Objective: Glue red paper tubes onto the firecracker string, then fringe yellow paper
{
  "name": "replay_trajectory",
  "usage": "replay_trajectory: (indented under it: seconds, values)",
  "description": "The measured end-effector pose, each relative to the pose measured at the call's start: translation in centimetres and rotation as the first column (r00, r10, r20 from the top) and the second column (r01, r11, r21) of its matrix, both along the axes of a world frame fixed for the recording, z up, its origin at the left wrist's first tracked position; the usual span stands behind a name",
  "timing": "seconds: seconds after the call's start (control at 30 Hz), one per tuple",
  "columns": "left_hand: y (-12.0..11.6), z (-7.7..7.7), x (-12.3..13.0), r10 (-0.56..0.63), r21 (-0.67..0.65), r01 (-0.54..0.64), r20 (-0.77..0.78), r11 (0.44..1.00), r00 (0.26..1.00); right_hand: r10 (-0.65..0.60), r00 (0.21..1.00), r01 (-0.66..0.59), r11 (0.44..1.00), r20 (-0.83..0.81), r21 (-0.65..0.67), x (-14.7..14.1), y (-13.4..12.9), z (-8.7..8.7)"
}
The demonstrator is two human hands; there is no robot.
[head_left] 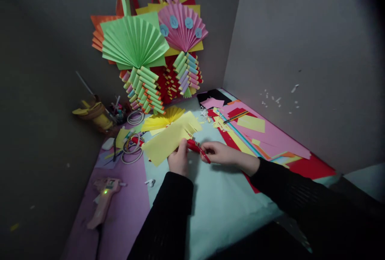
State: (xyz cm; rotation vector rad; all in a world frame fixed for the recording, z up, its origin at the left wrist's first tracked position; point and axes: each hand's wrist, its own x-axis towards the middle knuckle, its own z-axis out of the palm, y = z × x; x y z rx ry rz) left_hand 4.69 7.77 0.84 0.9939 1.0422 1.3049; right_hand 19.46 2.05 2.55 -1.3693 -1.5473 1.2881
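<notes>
A strip of yellow paper (164,141) is held by my left hand (179,159), with thumb and fingers closed on its lower edge. Narrow slits fringe the paper's right end. My right hand (218,153) is closed on red-handled scissors (198,147), just right of my left hand. The scissors' tips lie near the fringed end, and whether the blades touch the paper cannot be made out. Behind the strip lies a yellow pleated fan (165,118).
Green (135,43) and pink (182,25) paper fans with rolled tubes hang behind. A pink glue gun (105,200) with a lit green light and a white earbud (150,182) lie left. Coloured papers (251,124), a pencil (236,116) and scraps lie right.
</notes>
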Motion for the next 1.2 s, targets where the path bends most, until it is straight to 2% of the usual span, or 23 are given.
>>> replay_trajectory:
  seconds: [0.13,0.23,0.47,0.67,0.87,1.2]
  values:
    - [0.4,-0.3,0.0,0.053,-0.006,-0.053,0.078,0.999,0.996,-0.028,0.999,0.028,1.000,0.045,-0.003,-0.2,-0.2,-0.4]
    - [0.3,-0.3,0.0,0.074,0.025,-0.075,0.064,0.997,0.995,-0.025,0.997,0.025,1.000,0.079,-0.003,-0.2,-0.2,-0.7]
    - [-0.1,0.3,0.0,0.024,0.061,-0.024,0.000,0.998,1.000,-0.041,0.994,0.041,0.999,0.101,0.004,-0.3,-0.3,-0.2]
    - [-0.4,1.0,0.1,-0.032,0.027,0.032,-0.014,0.999,0.999,-0.040,0.998,0.040,0.999,0.057,0.001,-0.3,-0.2,0.1]
    - [-0.3,0.5,0.0,-0.050,-0.002,0.050,-0.032,0.999,0.998,-0.048,0.998,0.047,0.999,0.042,0.019,-0.2,-0.1,-0.3]
    - [-0.1,-0.2,0.1,-0.063,0.008,0.063,-0.004,0.998,0.998,-0.049,0.998,0.049,0.999,0.051,0.004,-0.2,-0.2,0.0]
